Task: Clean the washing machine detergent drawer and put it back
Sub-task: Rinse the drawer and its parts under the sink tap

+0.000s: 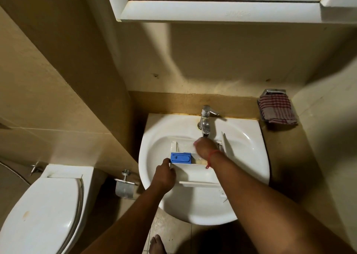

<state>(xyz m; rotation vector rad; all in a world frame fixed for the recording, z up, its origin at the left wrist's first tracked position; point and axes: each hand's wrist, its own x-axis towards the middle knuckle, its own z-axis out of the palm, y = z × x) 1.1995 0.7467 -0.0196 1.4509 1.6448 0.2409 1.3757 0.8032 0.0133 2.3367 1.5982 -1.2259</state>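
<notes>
The white detergent drawer (197,171) lies across the sink (251,157) basin, its blue insert (180,157) at nine o'clock. The left hand (164,174) grips the drawer's left end, fingers curled round it. The right hand (205,147) reaches inside at twelve o'clock, under the tap (205,118); its finger pose cannot be told.

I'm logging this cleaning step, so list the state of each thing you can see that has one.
detergent drawer: out of the machine, lying in the sink
blue insert: seated in the drawer
tap: flow unclear
toilet lid: down
left hand: grips the drawer
right hand: inside the drawer, blurred
</notes>
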